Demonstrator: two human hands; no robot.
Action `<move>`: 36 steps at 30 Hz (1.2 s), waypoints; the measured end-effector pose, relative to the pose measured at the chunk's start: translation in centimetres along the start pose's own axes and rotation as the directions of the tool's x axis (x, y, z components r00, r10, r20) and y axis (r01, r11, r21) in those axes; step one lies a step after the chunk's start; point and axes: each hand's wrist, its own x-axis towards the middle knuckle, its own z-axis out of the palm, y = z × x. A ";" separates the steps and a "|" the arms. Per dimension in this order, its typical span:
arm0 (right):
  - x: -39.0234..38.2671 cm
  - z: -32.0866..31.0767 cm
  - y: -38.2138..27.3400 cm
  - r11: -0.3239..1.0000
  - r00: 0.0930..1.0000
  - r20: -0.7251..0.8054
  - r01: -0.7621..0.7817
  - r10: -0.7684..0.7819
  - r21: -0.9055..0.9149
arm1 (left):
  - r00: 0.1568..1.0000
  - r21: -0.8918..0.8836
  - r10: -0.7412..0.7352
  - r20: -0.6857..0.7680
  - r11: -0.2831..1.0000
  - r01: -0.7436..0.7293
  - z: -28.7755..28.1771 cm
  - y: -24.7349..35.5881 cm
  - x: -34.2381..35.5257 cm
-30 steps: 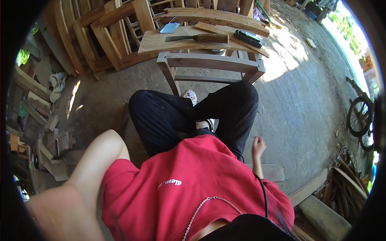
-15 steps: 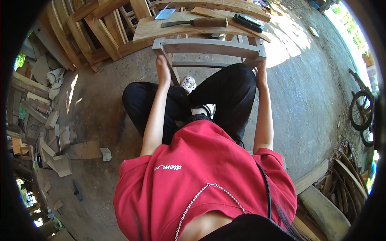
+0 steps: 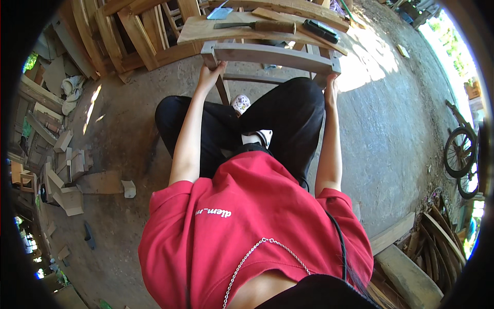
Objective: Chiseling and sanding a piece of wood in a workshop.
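Note:
A wooden frame [image 3: 272, 57] with legs and crossbars, like a stool or chair frame, stands just past my knees. My left hand [image 3: 210, 75] is closed round its left leg below the top corner, the thumb on the inner side. At the opposite end, my right hand [image 3: 331, 88] grips the right leg under the corner; most of its fingers are hidden. Beyond the frame, a plank [image 3: 198, 32] bears a chisel [image 3: 275, 27] with a wooden handle, a black oblong tool [image 3: 321, 31] and a small light-blue item [image 3: 219, 13].
Slatted wooden pieces [image 3: 139, 41] are stacked at the far left. Wood offcuts [image 3: 64, 188] litter the concrete floor [image 3: 381, 139] on the left. A bicycle wheel [image 3: 459, 151] shows at the right, with boards [image 3: 406, 270] at the lower right.
My left hand has gone from lying along the outside of the leg to wrapping round it. The view has shifted slightly; my right hand stays at its corner.

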 end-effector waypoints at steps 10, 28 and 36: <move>-5.1 -1.3 -8.9 0.999 0.993 0.111 -0.033 0.029 0.031 | 1.000 0.155 0.001 -0.007 0.988 0.000 -2.0 -1.5 -1.3; -5.5 -2.7 -4.3 0.988 0.987 0.123 -0.119 0.107 0.099 | 0.979 0.286 -0.028 -0.204 0.954 0.087 -1.3 1.1 -3.3; 0.7 -4.8 -15.5 0.953 0.855 -0.422 0.286 -0.302 -0.101 | 0.963 0.279 0.072 -0.260 0.960 0.004 -0.9 1.4 -3.4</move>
